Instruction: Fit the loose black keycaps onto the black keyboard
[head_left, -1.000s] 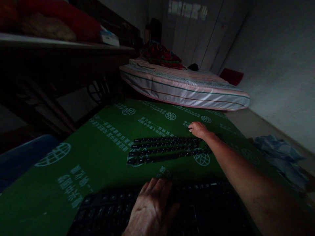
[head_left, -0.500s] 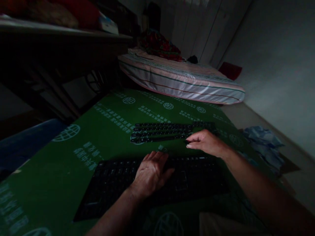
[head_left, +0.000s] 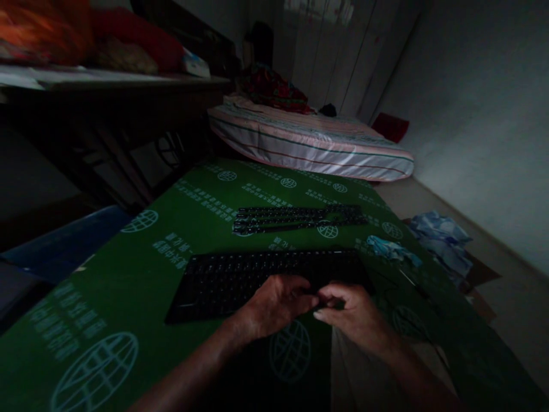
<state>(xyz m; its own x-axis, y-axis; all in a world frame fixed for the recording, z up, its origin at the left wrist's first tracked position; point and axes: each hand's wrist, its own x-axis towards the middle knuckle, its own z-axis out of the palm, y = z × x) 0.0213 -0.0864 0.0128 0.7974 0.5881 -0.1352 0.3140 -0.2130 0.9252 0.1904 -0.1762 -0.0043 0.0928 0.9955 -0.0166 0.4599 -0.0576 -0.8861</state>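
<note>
A black keyboard (head_left: 231,280) lies on the green printed sheet, close in front of me. Over its near right part, my left hand (head_left: 274,306) has its fingers curled and its thumb reaching to the other hand's fingertips. Whatever it grips is hidden. My right hand (head_left: 354,315) is closed in a pinch on a small dark piece that looks like a keycap, though shadow blurs it. Beyond the keyboard, black keycaps (head_left: 278,218) are laid out in several rows.
The green sheet (head_left: 201,200) covers the surface. A crumpled blue wrapper (head_left: 392,250) and a thin rod-like tool (head_left: 414,283) lie at the right. Behind stands a striped mattress (head_left: 309,146); a loaded table (head_left: 141,80) is at upper left. Crumpled cloth (head_left: 441,234) lies on the floor.
My right hand has drawn back from the keycap rows toward me. My left hand has shifted off the keyboard's middle to meet it. The keyboard now sits farther forward and less tilted in view.
</note>
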